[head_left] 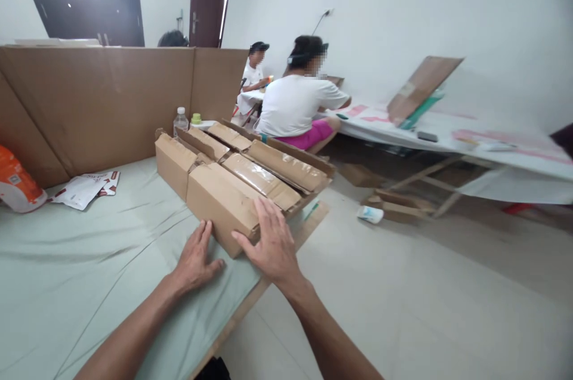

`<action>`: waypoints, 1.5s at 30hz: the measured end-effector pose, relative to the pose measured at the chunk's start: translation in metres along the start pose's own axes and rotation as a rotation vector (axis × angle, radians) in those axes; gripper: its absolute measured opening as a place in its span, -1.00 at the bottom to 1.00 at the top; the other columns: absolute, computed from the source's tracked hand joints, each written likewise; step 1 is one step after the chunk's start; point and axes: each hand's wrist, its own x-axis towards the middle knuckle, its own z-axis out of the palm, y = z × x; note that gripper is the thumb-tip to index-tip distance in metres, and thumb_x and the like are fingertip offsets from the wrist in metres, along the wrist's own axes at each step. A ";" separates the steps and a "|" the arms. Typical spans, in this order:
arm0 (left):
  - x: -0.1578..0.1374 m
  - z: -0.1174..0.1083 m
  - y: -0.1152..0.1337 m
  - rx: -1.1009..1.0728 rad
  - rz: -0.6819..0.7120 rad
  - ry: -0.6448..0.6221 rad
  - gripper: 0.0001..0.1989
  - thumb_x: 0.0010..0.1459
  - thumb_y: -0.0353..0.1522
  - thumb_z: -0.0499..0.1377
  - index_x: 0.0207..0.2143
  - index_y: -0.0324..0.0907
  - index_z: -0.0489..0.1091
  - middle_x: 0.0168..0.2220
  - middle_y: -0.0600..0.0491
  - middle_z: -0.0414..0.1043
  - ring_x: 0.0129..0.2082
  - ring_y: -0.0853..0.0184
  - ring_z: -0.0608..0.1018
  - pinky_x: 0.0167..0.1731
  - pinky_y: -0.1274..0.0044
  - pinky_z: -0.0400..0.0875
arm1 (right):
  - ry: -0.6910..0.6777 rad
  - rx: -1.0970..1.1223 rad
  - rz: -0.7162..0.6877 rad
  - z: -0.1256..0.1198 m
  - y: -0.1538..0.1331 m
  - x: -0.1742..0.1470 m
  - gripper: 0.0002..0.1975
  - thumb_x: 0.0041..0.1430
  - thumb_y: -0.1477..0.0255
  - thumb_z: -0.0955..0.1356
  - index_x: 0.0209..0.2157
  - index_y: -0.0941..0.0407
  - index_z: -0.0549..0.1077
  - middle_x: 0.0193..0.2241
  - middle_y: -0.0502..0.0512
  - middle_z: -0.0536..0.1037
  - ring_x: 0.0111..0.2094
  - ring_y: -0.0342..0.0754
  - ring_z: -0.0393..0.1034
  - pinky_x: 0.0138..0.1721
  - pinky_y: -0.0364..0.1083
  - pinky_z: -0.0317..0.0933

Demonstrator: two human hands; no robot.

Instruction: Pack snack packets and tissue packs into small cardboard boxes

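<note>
A long brown cardboard box [221,198] lies at the near side of a group of similar boxes on the table. My left hand [197,258] is open, fingers stretched and tips against the box's long side, its thumb apart. On the box's near end rests my right hand [271,243], also open, with fingers laid over the top corner and the thumb on the end face. Several other cardboard boxes [286,165] sit behind in rows, some with clear tape. A raised cardboard edge [311,156] runs along their far side.
The green-covered table [111,272] has a right edge close to the boxes. A clear bottle [181,120], a tall cardboard screen [111,99], an orange bag [20,180] and white packets [85,189] stand around. People sit by another table [492,135]; a white cup-like container [370,214] lies on the floor.
</note>
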 end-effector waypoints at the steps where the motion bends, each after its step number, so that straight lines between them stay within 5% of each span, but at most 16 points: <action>1: -0.008 -0.003 0.000 0.030 0.024 -0.031 -0.07 0.26 -0.22 0.24 0.53 -0.24 -0.12 0.54 -0.32 -0.16 0.54 -0.08 0.00 0.46 -0.01 -0.01 | 0.008 0.011 -0.016 -0.005 0.001 -0.001 -0.21 0.41 0.10 0.29 0.47 0.21 0.01 0.31 0.51 0.35 0.34 0.36 0.23 0.17 0.31 0.32; 4: -0.041 -0.011 0.003 0.110 0.072 -0.118 -0.30 0.30 -0.20 0.22 0.43 -0.17 0.20 0.50 -0.26 0.02 0.51 -0.12 0.09 0.45 -0.08 -0.08 | 0.091 0.016 -0.038 -0.030 -0.005 -0.012 -0.23 0.39 0.16 0.34 0.46 0.16 0.06 0.36 0.53 0.28 0.35 0.38 0.24 0.16 0.31 0.31; 8: -0.098 -0.020 0.014 0.156 0.045 -0.173 -0.35 0.37 -0.14 0.18 0.41 -0.19 0.24 0.50 -0.27 0.02 0.52 -0.13 0.05 0.45 -0.09 -0.15 | 0.145 0.154 -0.154 -0.056 -0.026 -0.033 -0.41 0.33 0.43 0.40 0.35 0.08 0.28 0.29 0.43 0.39 0.27 0.30 0.37 0.17 0.23 0.31; 13: -0.167 -0.014 0.042 0.173 0.062 -0.216 -0.28 0.41 -0.02 0.11 0.46 -0.18 0.14 0.51 -0.28 -0.03 0.53 -0.13 -0.01 0.46 -0.09 -0.19 | -0.467 0.441 -0.447 -0.016 -0.063 -0.040 -0.44 0.36 0.38 0.33 0.35 0.11 0.30 0.25 0.34 0.48 0.27 0.15 0.39 0.19 0.13 0.34; 16: -0.201 -0.013 0.057 0.150 0.144 -0.238 -0.26 0.43 0.06 0.04 0.47 -0.16 0.12 0.50 -0.28 0.03 0.53 -0.12 0.03 0.46 -0.08 -0.13 | -0.772 0.379 -0.434 0.030 -0.092 -0.034 -0.34 0.34 0.29 0.33 0.42 0.13 0.26 0.41 0.37 0.28 0.42 0.22 0.16 0.30 0.22 0.21; 18: -0.219 -0.021 0.056 0.121 0.164 -0.229 -0.31 0.44 0.05 0.03 0.44 -0.10 0.18 0.49 -0.21 0.09 0.51 -0.03 0.11 0.46 0.03 0.01 | -0.861 0.330 -0.410 0.051 -0.109 -0.033 -0.35 0.37 0.27 0.33 0.41 0.16 0.28 0.44 0.40 0.23 0.45 0.26 0.09 0.35 0.26 0.12; 21: -0.236 -0.050 0.031 0.212 0.031 -0.048 -0.44 0.48 -0.04 0.01 0.42 -0.01 0.22 0.50 -0.09 0.11 0.48 0.09 0.22 0.40 0.21 0.26 | -0.870 0.313 -0.448 0.064 -0.120 -0.042 -0.42 0.43 0.27 0.29 0.40 0.12 0.32 0.45 0.37 0.19 0.47 0.25 0.05 0.40 0.30 -0.01; 24: -0.240 -0.081 -0.011 0.397 -0.201 0.178 -0.48 0.51 -0.12 -0.02 0.42 -0.02 0.23 0.50 -0.10 0.10 0.46 0.06 0.25 0.37 0.18 0.30 | -0.857 0.320 -0.465 0.059 -0.119 -0.052 -0.42 0.45 0.22 0.28 0.41 0.08 0.30 0.47 0.35 0.17 0.48 0.23 0.03 0.41 0.31 -0.04; 29: -0.241 -0.086 -0.053 0.474 -0.267 0.219 -0.44 0.46 -0.08 0.01 0.36 -0.14 0.32 0.44 -0.23 0.21 0.44 -0.11 0.26 0.35 -0.02 0.21 | -0.933 0.312 -0.437 0.044 -0.118 -0.047 -0.39 0.46 0.20 0.29 0.44 0.10 0.25 0.48 0.35 0.13 0.50 0.21 -0.03 0.45 0.29 -0.08; 38: -0.269 -0.049 -0.030 0.830 -0.022 0.319 -0.42 0.43 -0.06 0.03 0.39 -0.07 0.30 0.41 -0.18 0.28 0.40 -0.03 0.31 0.40 0.12 0.04 | -0.976 0.370 -0.368 0.032 -0.117 -0.042 -0.37 0.46 0.14 0.30 0.43 0.10 0.26 0.49 0.33 0.10 0.53 0.20 -0.12 0.48 0.27 -0.17; 45: -0.279 -0.033 0.002 0.875 0.083 0.325 -0.32 0.38 -0.13 0.08 0.44 -0.21 0.16 0.42 -0.30 0.22 0.53 -0.02 0.02 0.49 0.16 -0.25 | -0.939 0.380 -0.343 0.002 -0.098 -0.075 -0.40 0.48 0.17 0.27 0.43 0.06 0.26 0.49 0.27 0.12 0.53 0.18 -0.11 0.49 0.25 -0.15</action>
